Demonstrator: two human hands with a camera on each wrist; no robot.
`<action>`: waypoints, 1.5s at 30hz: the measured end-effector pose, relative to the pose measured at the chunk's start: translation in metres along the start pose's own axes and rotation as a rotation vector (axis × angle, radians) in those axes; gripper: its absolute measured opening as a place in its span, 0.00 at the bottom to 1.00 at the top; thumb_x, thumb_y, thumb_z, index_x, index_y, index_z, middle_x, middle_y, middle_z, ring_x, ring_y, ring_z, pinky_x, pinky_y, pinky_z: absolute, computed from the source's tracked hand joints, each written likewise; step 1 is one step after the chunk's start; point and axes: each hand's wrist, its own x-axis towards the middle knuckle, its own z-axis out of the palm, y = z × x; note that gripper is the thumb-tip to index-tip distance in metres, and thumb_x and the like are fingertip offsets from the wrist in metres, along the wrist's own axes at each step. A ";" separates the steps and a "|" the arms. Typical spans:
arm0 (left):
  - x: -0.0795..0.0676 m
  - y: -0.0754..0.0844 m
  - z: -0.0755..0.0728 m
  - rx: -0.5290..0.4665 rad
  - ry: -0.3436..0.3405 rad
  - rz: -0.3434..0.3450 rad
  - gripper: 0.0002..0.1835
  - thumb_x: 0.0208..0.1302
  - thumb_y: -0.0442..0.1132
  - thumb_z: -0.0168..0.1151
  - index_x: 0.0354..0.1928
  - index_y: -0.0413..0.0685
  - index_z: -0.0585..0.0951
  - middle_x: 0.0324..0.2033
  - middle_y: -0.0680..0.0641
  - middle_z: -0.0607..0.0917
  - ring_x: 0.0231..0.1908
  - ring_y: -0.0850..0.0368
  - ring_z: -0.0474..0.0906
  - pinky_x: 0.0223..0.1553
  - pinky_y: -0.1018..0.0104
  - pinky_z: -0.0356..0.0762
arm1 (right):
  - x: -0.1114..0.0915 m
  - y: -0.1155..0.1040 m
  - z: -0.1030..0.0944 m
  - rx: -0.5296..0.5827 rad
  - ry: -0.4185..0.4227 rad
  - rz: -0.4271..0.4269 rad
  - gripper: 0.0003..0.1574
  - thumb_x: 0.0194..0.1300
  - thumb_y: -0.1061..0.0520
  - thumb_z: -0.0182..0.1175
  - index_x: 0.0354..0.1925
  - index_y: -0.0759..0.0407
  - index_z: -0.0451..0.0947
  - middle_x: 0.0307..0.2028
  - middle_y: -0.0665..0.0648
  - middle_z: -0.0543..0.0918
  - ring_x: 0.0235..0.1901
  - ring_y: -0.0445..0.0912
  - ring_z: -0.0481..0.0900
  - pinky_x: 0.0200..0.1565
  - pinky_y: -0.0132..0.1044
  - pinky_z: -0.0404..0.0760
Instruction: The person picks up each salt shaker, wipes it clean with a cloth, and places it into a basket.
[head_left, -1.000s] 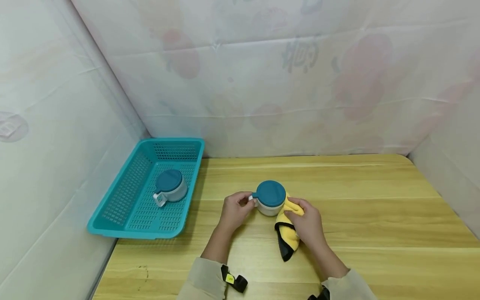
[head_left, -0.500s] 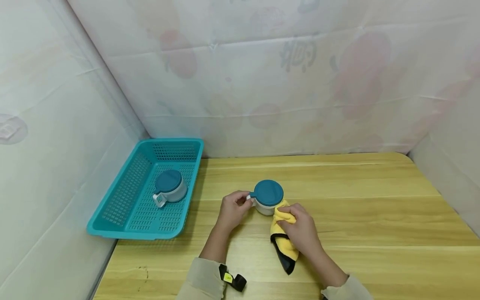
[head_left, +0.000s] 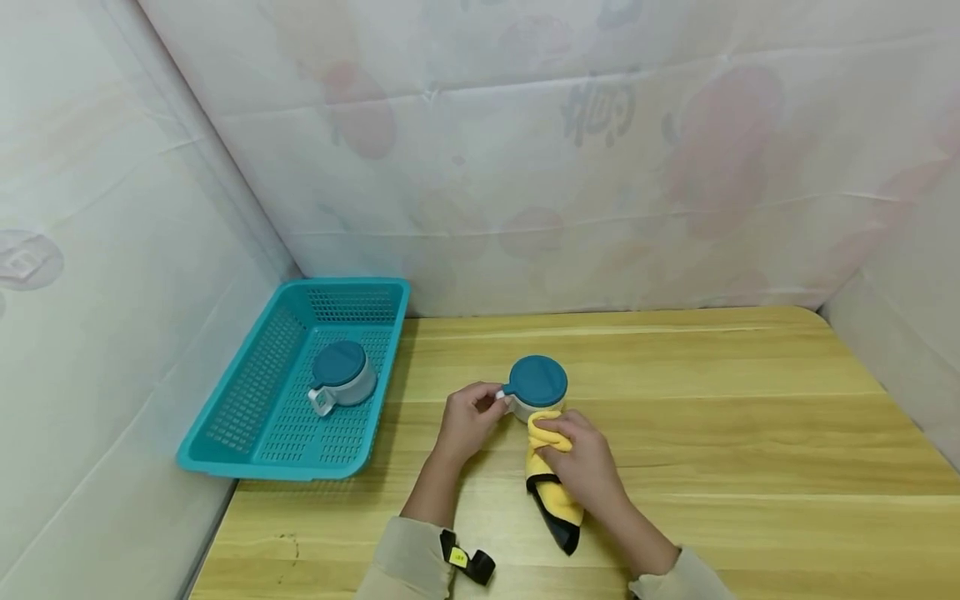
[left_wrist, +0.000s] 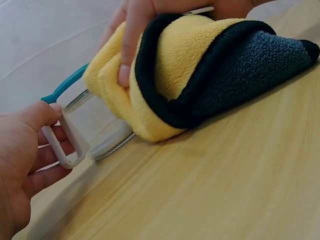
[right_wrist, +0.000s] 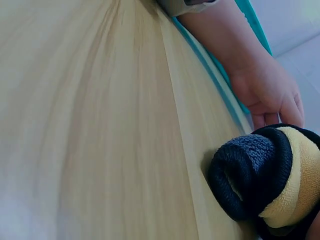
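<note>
A small lidded jar with a round blue lid and a white handle stands on the wooden table. My left hand pinches that handle from the left, thumb on top by the lid's tab in the left wrist view. My right hand grips a bunched yellow cloth with a black border and dark grey reverse. The cloth's folded upper end lies against the near side of the jar and hides part of its body. In the right wrist view the cloth's rolled dark end hangs close over the table.
A turquoise mesh basket stands at the table's left edge. Inside it sits a second jar with a blue lid and white handle. Pale printed sheeting walls the table's back and sides. A black strap circles the left cuff.
My right hand has carried the cloth from the jar's right side round to its near side, moving left and toward me. The left hand keeps its hold on the handle.
</note>
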 end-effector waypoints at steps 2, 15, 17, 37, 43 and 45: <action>0.000 0.000 0.000 0.009 0.003 0.013 0.06 0.63 0.38 0.69 0.40 0.46 0.88 0.34 0.49 0.88 0.34 0.60 0.81 0.37 0.73 0.82 | 0.000 -0.002 0.004 0.009 -0.007 -0.008 0.24 0.51 0.67 0.74 0.47 0.51 0.87 0.41 0.47 0.82 0.45 0.43 0.80 0.41 0.30 0.81; -0.001 0.003 0.002 0.042 0.027 0.057 0.08 0.63 0.37 0.68 0.42 0.44 0.87 0.35 0.48 0.88 0.35 0.60 0.84 0.37 0.71 0.83 | -0.006 -0.011 0.000 0.033 -0.141 -0.042 0.23 0.52 0.66 0.73 0.46 0.46 0.86 0.44 0.44 0.82 0.51 0.44 0.79 0.46 0.34 0.82; -0.001 0.002 0.003 0.039 0.029 0.059 0.08 0.63 0.38 0.68 0.43 0.44 0.87 0.36 0.48 0.88 0.35 0.60 0.83 0.37 0.71 0.83 | -0.008 -0.009 -0.009 0.025 -0.163 -0.047 0.23 0.52 0.66 0.73 0.46 0.46 0.86 0.44 0.44 0.82 0.50 0.44 0.80 0.45 0.33 0.82; -0.001 -0.003 0.005 0.008 0.028 0.014 0.11 0.63 0.41 0.69 0.44 0.44 0.87 0.37 0.49 0.87 0.35 0.61 0.83 0.36 0.72 0.84 | 0.006 0.060 -0.139 -0.584 0.082 -0.326 0.26 0.47 0.73 0.70 0.48 0.63 0.84 0.45 0.63 0.81 0.40 0.61 0.83 0.31 0.51 0.83; -0.001 -0.003 0.006 -0.021 0.027 0.009 0.12 0.63 0.42 0.69 0.45 0.44 0.87 0.38 0.48 0.88 0.37 0.59 0.84 0.37 0.72 0.84 | 0.010 0.080 -0.155 -0.650 0.087 -0.323 0.29 0.47 0.73 0.70 0.51 0.64 0.81 0.48 0.66 0.79 0.42 0.64 0.81 0.29 0.53 0.82; 0.000 -0.003 0.006 -0.026 0.029 0.006 0.12 0.62 0.43 0.69 0.45 0.45 0.87 0.38 0.48 0.88 0.37 0.59 0.84 0.37 0.72 0.84 | 0.010 0.085 -0.156 -0.658 0.068 -0.315 0.30 0.48 0.72 0.70 0.53 0.64 0.80 0.49 0.67 0.79 0.41 0.65 0.81 0.28 0.52 0.82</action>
